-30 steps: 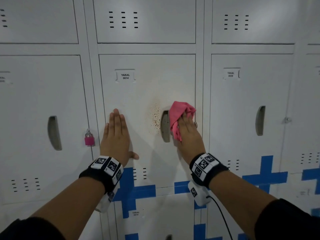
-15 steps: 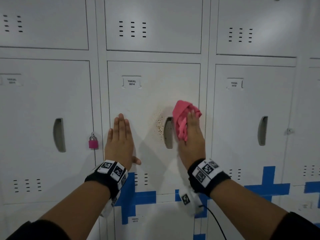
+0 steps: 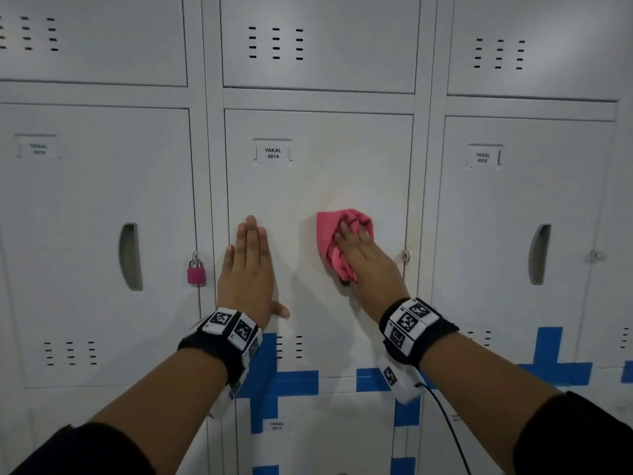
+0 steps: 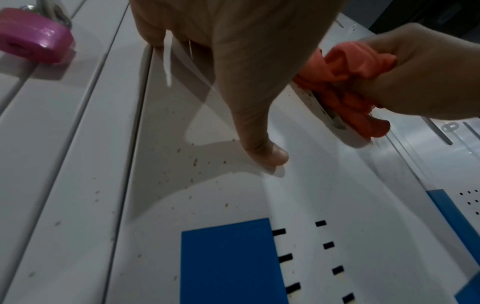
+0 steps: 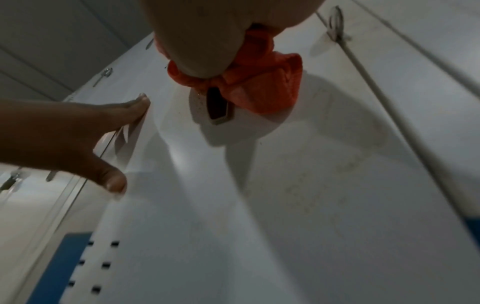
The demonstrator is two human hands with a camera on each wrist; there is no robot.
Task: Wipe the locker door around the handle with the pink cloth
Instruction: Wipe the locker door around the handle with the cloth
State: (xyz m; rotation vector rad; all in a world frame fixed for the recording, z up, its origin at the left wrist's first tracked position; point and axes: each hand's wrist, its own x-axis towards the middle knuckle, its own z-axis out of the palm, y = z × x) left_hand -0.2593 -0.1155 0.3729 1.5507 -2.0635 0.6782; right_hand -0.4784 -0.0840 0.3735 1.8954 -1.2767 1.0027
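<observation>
Right hand (image 3: 368,265): pink cloth (image 3: 337,240) bunched under curled fingers, pressed over the handle (image 5: 218,107).
Left hand (image 3: 247,272): fingers flat, locker door (image 3: 318,186) braced.
Technique: specks beside the recess are best covered by firm, overlapping strokes.

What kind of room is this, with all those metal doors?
Probably a locker room or changing area. A bank of grey metal lockers fills the wall, each door with a numbered label and vent slots, and one neighbouring door carries a pink padlock.

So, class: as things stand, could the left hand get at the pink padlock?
Probably yes: the left hand lies flat on the locker door, holding nothing, and the pink padlock hangs just beside it with nothing between.
</observation>
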